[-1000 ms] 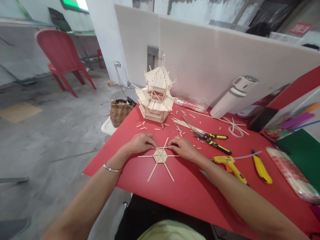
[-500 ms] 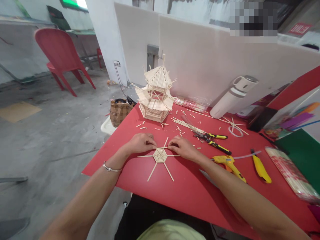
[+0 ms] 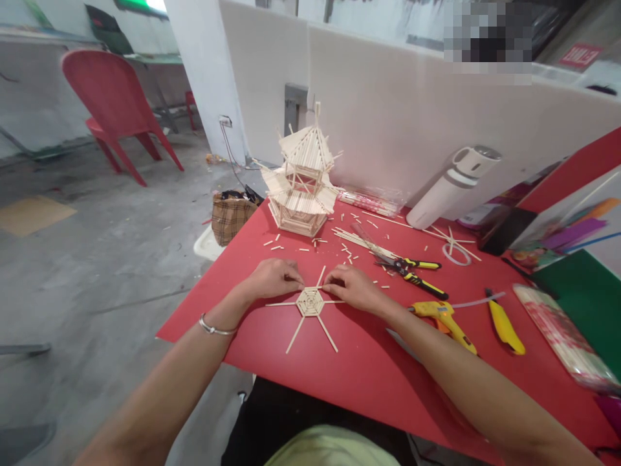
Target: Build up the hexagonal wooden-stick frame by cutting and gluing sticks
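Note:
A flat hexagonal web of thin wooden sticks [image 3: 310,302], with long sticks radiating from it, lies on the red tabletop [image 3: 272,343]. Along its far edge runs a short stick [image 3: 313,287]. My left hand [image 3: 272,279], a bracelet on its wrist, is closed in a pinch at the left end of that stick. My right hand [image 3: 354,288] pinches its right end with thumb and forefinger, close above the radiating stick on that side. Behind the web stands a pagoda model [image 3: 303,184] built from the same pale sticks.
Right of my hands lie yellow-black pliers [image 3: 412,275], a yellow glue gun [image 3: 444,320] and a yellow-handled cutter [image 3: 505,327]. Stick offcuts are scattered near the pagoda. Farther back are a white thermos [image 3: 451,188] and a pack of sticks [image 3: 371,202]; another pack [image 3: 565,336] lies right.
My right hand has shifted slightly left, towards the web. The left hand keeps its place at the far edge, and the web stays where it was.

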`<act>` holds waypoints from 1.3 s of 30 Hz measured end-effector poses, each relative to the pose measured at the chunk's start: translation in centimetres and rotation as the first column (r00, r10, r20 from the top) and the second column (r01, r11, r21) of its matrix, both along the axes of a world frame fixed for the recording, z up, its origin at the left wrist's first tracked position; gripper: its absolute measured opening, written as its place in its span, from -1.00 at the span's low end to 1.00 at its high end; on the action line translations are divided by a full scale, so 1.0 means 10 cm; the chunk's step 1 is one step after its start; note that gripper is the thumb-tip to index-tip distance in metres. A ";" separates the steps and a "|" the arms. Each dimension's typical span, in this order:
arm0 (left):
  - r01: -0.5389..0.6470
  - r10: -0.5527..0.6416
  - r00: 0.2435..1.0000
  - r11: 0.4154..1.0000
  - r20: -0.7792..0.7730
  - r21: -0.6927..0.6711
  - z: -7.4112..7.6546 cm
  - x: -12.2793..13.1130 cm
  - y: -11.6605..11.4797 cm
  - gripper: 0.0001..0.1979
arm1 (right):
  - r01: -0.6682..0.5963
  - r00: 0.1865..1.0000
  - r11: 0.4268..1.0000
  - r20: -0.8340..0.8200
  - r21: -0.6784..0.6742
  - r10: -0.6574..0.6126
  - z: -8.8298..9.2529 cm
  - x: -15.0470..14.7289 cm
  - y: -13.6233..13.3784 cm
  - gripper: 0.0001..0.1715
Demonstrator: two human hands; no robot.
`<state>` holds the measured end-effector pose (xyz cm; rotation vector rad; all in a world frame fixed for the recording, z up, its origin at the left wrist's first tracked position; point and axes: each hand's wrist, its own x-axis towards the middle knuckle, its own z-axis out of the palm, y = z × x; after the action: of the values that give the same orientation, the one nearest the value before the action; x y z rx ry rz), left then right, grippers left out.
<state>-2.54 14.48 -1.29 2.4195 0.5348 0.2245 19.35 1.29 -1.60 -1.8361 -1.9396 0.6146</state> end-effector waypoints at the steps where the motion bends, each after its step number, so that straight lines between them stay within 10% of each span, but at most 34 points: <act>1: -0.001 0.001 1.000 1.000 0.000 0.000 0.00 0.00 0.00 -0.86 | -0.001 1.000 1.000 -0.002 0.001 0.001 0.00 -0.01 0.00 -0.85; 39: 0.037 -0.037 0.999 0.999 0.016 -0.010 0.00 -0.02 0.02 -0.86 | 0.005 1.000 1.000 -0.017 -0.011 -0.005 0.04 -0.09 0.05 -0.85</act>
<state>-2.70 14.67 -1.29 2.4135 0.4826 0.2248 18.45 1.77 -1.23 -1.8355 -1.9240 0.6384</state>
